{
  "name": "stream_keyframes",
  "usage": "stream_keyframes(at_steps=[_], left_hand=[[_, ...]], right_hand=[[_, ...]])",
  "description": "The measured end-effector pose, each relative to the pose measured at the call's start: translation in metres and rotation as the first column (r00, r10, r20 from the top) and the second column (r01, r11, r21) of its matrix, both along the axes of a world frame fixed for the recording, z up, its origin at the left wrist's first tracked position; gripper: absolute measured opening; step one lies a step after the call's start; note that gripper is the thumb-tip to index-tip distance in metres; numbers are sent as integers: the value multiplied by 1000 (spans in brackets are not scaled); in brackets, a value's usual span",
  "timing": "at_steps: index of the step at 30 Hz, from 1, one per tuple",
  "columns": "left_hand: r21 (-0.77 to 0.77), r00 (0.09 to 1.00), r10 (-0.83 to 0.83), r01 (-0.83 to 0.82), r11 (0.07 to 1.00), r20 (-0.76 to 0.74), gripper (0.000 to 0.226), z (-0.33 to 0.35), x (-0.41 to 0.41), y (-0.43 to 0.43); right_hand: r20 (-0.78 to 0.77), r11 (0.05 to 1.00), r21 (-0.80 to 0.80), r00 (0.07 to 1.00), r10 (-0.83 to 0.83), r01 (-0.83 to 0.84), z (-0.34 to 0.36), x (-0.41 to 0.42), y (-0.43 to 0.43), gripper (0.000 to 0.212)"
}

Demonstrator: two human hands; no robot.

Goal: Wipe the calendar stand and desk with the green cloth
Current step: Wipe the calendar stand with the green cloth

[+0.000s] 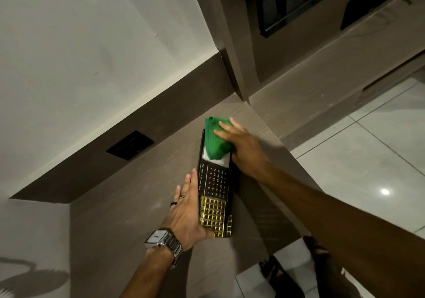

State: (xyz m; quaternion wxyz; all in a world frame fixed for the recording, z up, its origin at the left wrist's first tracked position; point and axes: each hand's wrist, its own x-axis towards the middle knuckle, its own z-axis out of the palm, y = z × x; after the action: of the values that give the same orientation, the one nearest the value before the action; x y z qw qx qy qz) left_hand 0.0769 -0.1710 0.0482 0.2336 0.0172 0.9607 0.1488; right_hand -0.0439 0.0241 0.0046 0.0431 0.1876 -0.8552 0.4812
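Observation:
A black calendar stand [215, 182] with white dates and a gold grid at its near end stands on the brown desk [142, 201]. My left hand [187, 212] holds the stand along its left side and near end, thumb under the gold grid. A crumpled green cloth [215, 140] lies on the far end of the stand, over a white panel. My right hand [241, 147] presses flat on the cloth with the fingers spread, the palm hanging past the stand's right edge.
The brown desk runs along a white wall [80, 56] with a black socket plate [130, 144] in the brown backsplash. A dark screen [299, 1] stands at the back right. Right of the desk edge is pale tiled floor [379, 159], with my sandalled feet [315, 249] below.

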Motion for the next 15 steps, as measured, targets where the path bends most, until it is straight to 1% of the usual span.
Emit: stream_keyframes(at_steps=[1, 2, 3, 4, 5, 6, 7, 8, 9, 10, 11, 12, 15], left_hand=[[-4, 1000, 3, -3, 1000, -1, 157, 0, 0, 0], [-10, 1000, 4, -4, 1000, -2, 156, 0, 1, -1], [-14, 1000, 4, -4, 1000, -6, 154, -1, 1, -1], [-16, 1000, -2, 2, 1000, -13, 153, -1, 0, -1], [-14, 1000, -10, 10, 1000, -20, 154, -1, 0, 0], [-14, 1000, -20, 19, 1000, -17, 158, 0, -1, 0], [-11, 1000, -27, 27, 1000, -10, 161, 0, 0, 1], [-2, 1000, -28, 28, 1000, -5, 162, 0, 0, 1], [8, 1000, -23, 23, 1000, -1, 162, 1, 0, 1], [17, 1000, -18, 18, 1000, 4, 162, 1, 0, 1], [22, 1000, -15, 14, 1000, 9, 162, 1, 0, 0], [23, 1000, -13, 13, 1000, 8, 162, 0, 0, -1], [25, 1000, 13, -13, 1000, 26, 163, -4, -1, -2]], right_hand=[[-52, 999, 3, 997, 54, -54, -1, 10, -3, 73], [-120, 988, 31, 981, 155, -153, -4, 25, -8, 77], [-171, 962, 87, 947, 272, -261, -5, 37, -12, 80], [-205, 940, 132, 919, 337, -316, -6, 40, -14, 81], [-229, 941, 126, 914, 335, -313, -5, 33, -12, 80], [-213, 962, 96, 939, 270, -255, -4, 20, -9, 76], [-144, 984, 82, 975, 167, -157, -3, 7, -5, 72], [-64, 994, 100, 996, 55, -49, -4, -3, 0, 71], [9, 989, 144, 999, -34, 32, -8, -9, 5, 71], [66, 977, 199, 994, -85, 71, -15, -7, 9, 73], [104, 965, 254, 990, -93, 64, -23, 3, 12, 77], [106, 952, 304, 993, -59, 24, -32, 19, 14, 81], [56, 904, 388, 983, 174, -182, -54, 75, 18, 84]])
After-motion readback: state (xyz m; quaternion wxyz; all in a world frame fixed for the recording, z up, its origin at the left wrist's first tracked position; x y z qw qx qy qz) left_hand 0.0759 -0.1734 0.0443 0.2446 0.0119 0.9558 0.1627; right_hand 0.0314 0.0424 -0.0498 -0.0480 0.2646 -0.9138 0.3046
